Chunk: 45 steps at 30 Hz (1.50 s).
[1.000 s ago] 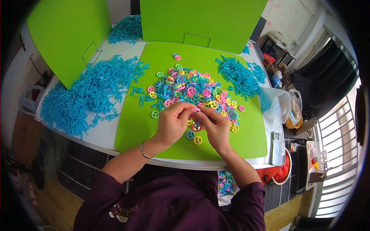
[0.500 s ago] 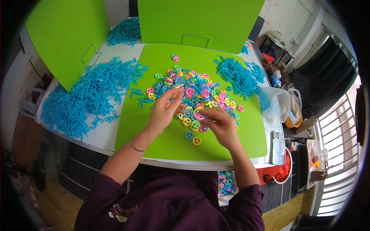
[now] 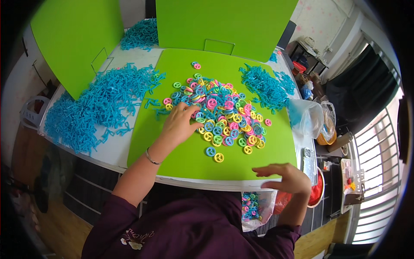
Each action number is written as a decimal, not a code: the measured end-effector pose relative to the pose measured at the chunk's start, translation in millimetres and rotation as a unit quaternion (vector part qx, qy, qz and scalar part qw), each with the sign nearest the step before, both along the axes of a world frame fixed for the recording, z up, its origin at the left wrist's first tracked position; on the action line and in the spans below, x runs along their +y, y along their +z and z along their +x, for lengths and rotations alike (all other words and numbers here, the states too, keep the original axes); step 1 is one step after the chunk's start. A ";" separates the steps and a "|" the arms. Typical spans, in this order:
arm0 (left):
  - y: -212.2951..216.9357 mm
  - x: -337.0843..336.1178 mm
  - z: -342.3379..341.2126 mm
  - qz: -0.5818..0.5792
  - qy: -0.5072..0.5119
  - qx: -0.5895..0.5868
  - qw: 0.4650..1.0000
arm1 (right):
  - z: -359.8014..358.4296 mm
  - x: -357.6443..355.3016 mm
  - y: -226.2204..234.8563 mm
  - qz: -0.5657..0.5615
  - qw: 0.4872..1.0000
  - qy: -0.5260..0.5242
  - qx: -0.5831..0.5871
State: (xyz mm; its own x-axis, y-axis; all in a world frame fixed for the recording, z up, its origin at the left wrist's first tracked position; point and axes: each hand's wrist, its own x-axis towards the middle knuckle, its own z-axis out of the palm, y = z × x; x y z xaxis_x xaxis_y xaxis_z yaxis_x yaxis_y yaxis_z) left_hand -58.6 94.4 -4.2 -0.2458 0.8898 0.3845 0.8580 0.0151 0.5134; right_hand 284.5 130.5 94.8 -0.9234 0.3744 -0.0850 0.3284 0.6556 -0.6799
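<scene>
A pile of small plastic wheels (image 3: 226,128) in pink, yellow, green and blue, mixed with blue pieces, lies on the green board (image 3: 181,166). My left hand (image 3: 177,124) is at the pile's left side. Its fingers and thumb are apart, touching the outer pieces, with no piece clearly gripped. My right hand (image 3: 288,178) hovers over the table's near edge at the right. Its fingers are stretched out and nothing shows in them. Below it, beside my lap, an open bag (image 3: 268,203) holds wheels with blue pieces among them.
Heaps of small blue plastic pieces lie at the left (image 3: 99,108), the far left (image 3: 140,34) and the right (image 3: 265,86). Upright green panels (image 3: 228,21) stand behind. A clear plastic bag (image 3: 305,116) and a phone (image 3: 308,166) are at the right edge, above a red-lined bucket (image 3: 318,190).
My right hand has moved from the pile toward me and right, and its fingers have opened; a pink wheel is no longer in it. My left hand has lowered onto the pile's left side.
</scene>
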 end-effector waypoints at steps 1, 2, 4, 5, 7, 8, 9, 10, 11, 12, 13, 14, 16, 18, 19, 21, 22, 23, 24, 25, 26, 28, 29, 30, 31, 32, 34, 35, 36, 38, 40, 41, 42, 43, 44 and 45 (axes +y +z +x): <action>-1.6 0.8 -3.2 0.001 -0.002 0.010 1.000 | -13.1 4.7 -3.8 -0.025 0.999 -0.012 0.027; -0.3 -1.1 -5.8 0.000 0.002 0.013 1.000 | -34.6 8.5 -4.4 -0.007 0.999 -0.040 0.032; 5.8 -0.5 -5.6 -0.028 -0.010 -0.056 0.998 | -78.6 15.1 -14.8 0.058 0.985 -0.110 0.120; 5.8 1.4 -5.7 -0.028 -0.012 -0.054 0.998 | -103.2 20.3 -20.4 0.084 0.976 -0.146 0.138; 7.0 0.7 -7.4 -0.033 -0.022 -0.080 0.996 | -148.1 39.1 -43.8 0.196 0.937 -0.178 0.229; 8.3 1.6 -5.5 -0.033 -0.025 -0.080 0.996 | -163.8 50.9 -54.1 0.238 0.927 -0.194 0.215; 11.7 -0.1 -3.0 -0.026 -0.024 -0.071 0.997 | -177.2 59.2 -61.4 0.278 0.916 -0.206 0.203; 12.7 -1.8 -2.5 -0.019 -0.020 -0.062 0.998 | -188.0 63.1 -66.5 0.278 0.917 -0.202 0.204; 11.3 -1.9 -2.4 -0.018 -0.016 -0.063 0.998 | -196.5 65.9 -70.5 0.307 0.916 -0.208 0.155; 9.4 -1.3 -1.9 -0.031 -0.015 -0.056 0.998 | -203.0 67.6 -74.4 0.336 0.911 -0.213 0.104; 8.7 -1.1 -0.9 -0.044 -0.017 -0.051 0.998 | -207.6 65.9 -74.5 0.332 0.913 -0.222 0.087; 8.8 -0.7 0.2 -0.043 -0.017 -0.053 0.998 | -207.6 67.3 -77.2 0.333 0.912 -0.221 0.085; 8.9 -0.8 0.9 -0.051 -0.026 -0.026 0.998 | -207.0 68.1 -80.7 0.322 0.911 -0.199 0.165; 2.1 -0.2 -1.4 -0.046 -0.040 -0.043 0.997 | -199.6 64.1 -75.8 0.261 0.927 -0.222 0.155; -0.9 -1.2 -3.8 -0.042 -0.052 -0.059 0.996 | -196.9 59.7 -70.6 0.198 0.939 -0.241 0.145; 1.3 -1.4 0.6 -0.013 -0.042 -0.074 0.996 | -182.6 49.6 -59.8 0.112 0.943 -0.266 0.169; 2.3 -1.3 2.9 0.015 -0.033 -0.087 0.996 | -173.7 46.1 -57.9 0.024 0.938 -0.288 0.192; 2.2 -0.3 3.3 0.015 -0.033 -0.087 0.996 | -163.9 45.3 -59.3 0.008 0.941 -0.280 0.190; 2.1 1.2 2.9 0.021 -0.034 -0.095 0.995 | -156.4 45.6 -60.5 0.008 0.941 -0.279 0.190; 2.1 2.0 3.1 0.027 -0.037 -0.102 0.994 | -149.5 45.7 -60.9 -0.054 0.945 -0.259 0.193; -2.7 3.0 1.6 0.027 -0.036 -0.101 0.994 | -144.0 45.2 -61.7 -0.115 0.945 -0.237 0.195; -10.8 6.0 -2.4 0.060 -0.084 -0.006 0.995 | -135.5 46.1 -66.9 -0.161 0.938 -0.242 0.187; -10.4 6.8 -2.4 0.060 -0.085 -0.005 0.995 | -133.4 47.1 -70.0 -0.206 0.930 -0.247 0.178; -9.6 6.9 -2.5 0.056 -0.068 -0.013 0.996 | -133.8 47.2 -73.1 -0.206 0.930 -0.247 0.179; -5.8 5.3 -0.9 0.050 -0.050 -0.021 0.997 | -134.9 46.0 -77.2 -0.236 0.916 -0.255 0.201; -1.3 5.0 1.3 0.049 -0.052 -0.021 0.997 | -136.1 44.7 -80.1 -0.267 0.900 -0.263 0.223; 8.9 6.3 6.5 0.009 -0.076 -0.325 0.943 | -138.9 42.6 -83.5 -0.256 0.896 -0.266 0.244; 10.6 5.9 8.1 0.008 -0.077 -0.324 0.943 | -141.3 41.1 -84.0 -0.245 0.893 -0.268 0.265; 11.4 5.2 9.7 0.010 -0.110 -0.429 0.896 | -143.6 38.4 -82.8 -0.246 0.893 -0.270 0.265; 10.2 3.3 14.0 0.010 -0.139 -0.530 0.836 | -147.6 30.8 -77.9 -0.231 0.890 -0.256 0.300; 9.3 2.8 19.2 0.021 -0.135 -0.593 0.793 | -149.1 29.5 -80.8 -0.240 0.886 -0.259 0.300; 9.8 1.8 21.7 0.021 -0.134 -0.594 0.793 | -150.0 28.8 -81.9 -0.247 0.883 -0.262 0.302; 10.8 0.3 24.0 0.025 -0.142 -0.627 0.766 | -151.3 26.2 -81.9 -0.248 0.883 -0.263 0.301; 12.0 -0.5 25.3 0.029 -0.150 -0.659 0.737 | -152.3 22.8 -80.8 -0.253 0.876 -0.261 0.317; 13.6 -1.6 25.6 0.029 -0.150 -0.659 0.736 | -153.1 20.3 -80.1 -0.259 0.869 -0.259 0.332; 15.3 -2.8 25.7 0.039 -0.144 -0.647 0.748 | -153.7 19.0 -79.9 -0.259 0.870 -0.259 0.331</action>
State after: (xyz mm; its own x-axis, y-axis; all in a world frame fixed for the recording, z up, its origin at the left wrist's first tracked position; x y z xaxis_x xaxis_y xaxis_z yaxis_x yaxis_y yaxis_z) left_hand -32.9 91.6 11.1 -0.2603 0.9645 0.0444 -0.3962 -0.1486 0.9060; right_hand 130.8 149.5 14.9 -0.5525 0.8247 0.1209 -0.0880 0.0865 -0.9924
